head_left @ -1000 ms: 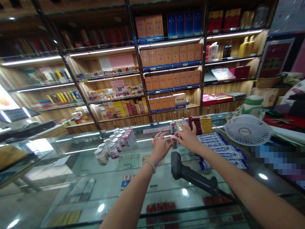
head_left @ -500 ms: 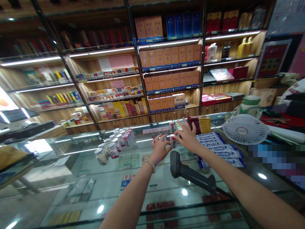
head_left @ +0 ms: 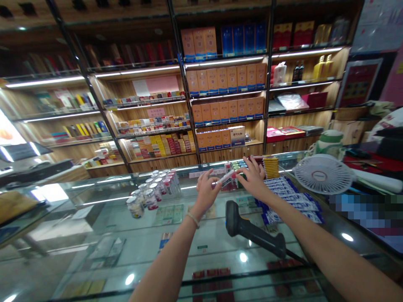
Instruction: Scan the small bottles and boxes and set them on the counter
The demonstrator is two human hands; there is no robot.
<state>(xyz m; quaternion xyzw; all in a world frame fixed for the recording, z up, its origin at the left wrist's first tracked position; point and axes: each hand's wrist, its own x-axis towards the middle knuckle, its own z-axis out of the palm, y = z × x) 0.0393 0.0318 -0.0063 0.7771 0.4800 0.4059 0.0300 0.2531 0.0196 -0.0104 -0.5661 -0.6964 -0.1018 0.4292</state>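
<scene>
1. Glass counter (head_left: pixel 121 224): jars (head_left: pixel 151 199) stand left of both hands.
2. Left hand (head_left: pixel 208 191) pinches the tube (head_left: pixel 226 179) at its lower end; light pressure suits it.
3. Right hand (head_left: pixel 254 180) pinches the red upper end, best steadied clear of the packs (head_left: pixel 234 165).

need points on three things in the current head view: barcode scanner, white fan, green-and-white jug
barcode scanner (head_left: pixel 258 238): head view, on its dark handle
white fan (head_left: pixel 320 175): head view, on the round hub of its grille
green-and-white jug (head_left: pixel 329 147): head view, on its body below the lid
</scene>
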